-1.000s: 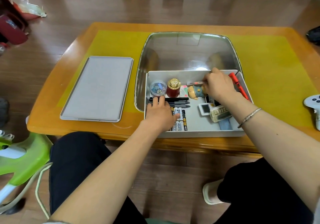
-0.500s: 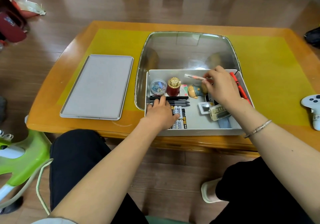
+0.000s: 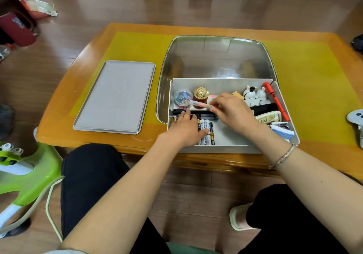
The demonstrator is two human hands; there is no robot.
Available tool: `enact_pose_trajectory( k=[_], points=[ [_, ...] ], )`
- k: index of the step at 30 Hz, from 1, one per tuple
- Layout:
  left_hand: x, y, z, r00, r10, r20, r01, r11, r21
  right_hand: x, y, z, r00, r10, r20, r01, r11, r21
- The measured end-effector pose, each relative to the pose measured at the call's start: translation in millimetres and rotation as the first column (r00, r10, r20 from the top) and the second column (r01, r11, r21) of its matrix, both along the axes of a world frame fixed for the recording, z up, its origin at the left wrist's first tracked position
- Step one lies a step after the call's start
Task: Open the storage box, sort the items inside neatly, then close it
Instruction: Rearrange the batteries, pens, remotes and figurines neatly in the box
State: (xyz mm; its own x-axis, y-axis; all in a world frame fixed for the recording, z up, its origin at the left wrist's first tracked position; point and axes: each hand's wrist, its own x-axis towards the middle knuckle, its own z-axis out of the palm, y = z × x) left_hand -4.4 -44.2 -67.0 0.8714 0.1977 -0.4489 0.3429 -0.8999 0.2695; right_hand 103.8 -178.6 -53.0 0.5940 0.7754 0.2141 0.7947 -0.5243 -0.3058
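Fingertips of the right hand [image 3: 232,112] pinch one end of a clear pen [image 3: 199,103] with an orange core, its long axis running nearly left to right, the free end pointing left and slightly away, above a small round clear container [image 3: 183,98] and just in front of a dark red jar with a gold lid [image 3: 200,96]. The left hand [image 3: 185,129] lies flat with its fingers straight, pressing on a row of dark pens [image 3: 204,114] that lie left to right across the open white storage box [image 3: 225,82]; their count cannot be told under the hands. Beside that hand, at least four batteries [image 3: 207,132] lie side by side, their long axes pointing away from the person. Toward the right wall of the box, two small white rabbit figures [image 3: 254,92] stand side by side, one red pen [image 3: 276,100] lies diagonally, and one cream-coloured remote [image 3: 269,116] rests near the wrist. The box sits at the near edge of a wooden table [image 3: 64,120], its one grey lid [image 3: 115,96] lying flat well to the left. A bracelet [image 3: 282,157] circles the right wrist.
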Motion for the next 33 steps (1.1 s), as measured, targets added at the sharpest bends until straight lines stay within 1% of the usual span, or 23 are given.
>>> enact_pose_trajectory(
  k=[6,11,16,21,27,30,33],
  points=[
    [2,0,-5,0.999,0.013,-0.031,-0.014,1.000,-0.009,-1,16,-7,1.000,-0.001,0.005,0.001,0.998,-0.060],
    [2,-1,-4,0.999,0.018,-0.048,-0.019,1.000,-0.022,3,20,-14,0.999,-0.022,-0.025,0.019,0.992,-0.121],
    [-3,-2,-1,0.998,0.026,-0.063,-0.030,0.997,-0.066,5,25,-15,0.999,-0.030,-0.031,0.027,0.994,-0.108],
    [-4,-3,1,0.996,0.029,-0.086,-0.035,0.997,-0.068,3,29,-13,1.000,-0.004,-0.014,0.002,0.992,-0.127],
    [-4,-4,5,0.996,0.016,-0.087,-0.018,1.000,-0.022,-1,29,-16,0.999,0.026,-0.032,-0.031,0.983,-0.180],
    [-7,-5,7,0.993,-0.012,-0.118,0.005,0.998,-0.062,-1,33,-17,0.996,0.072,-0.050,-0.080,0.977,-0.198],
    [-10,-7,7,0.990,-0.002,-0.138,-0.009,0.997,-0.077,-2,41,-17,0.993,0.101,-0.059,-0.112,0.967,-0.229]
  ],
)
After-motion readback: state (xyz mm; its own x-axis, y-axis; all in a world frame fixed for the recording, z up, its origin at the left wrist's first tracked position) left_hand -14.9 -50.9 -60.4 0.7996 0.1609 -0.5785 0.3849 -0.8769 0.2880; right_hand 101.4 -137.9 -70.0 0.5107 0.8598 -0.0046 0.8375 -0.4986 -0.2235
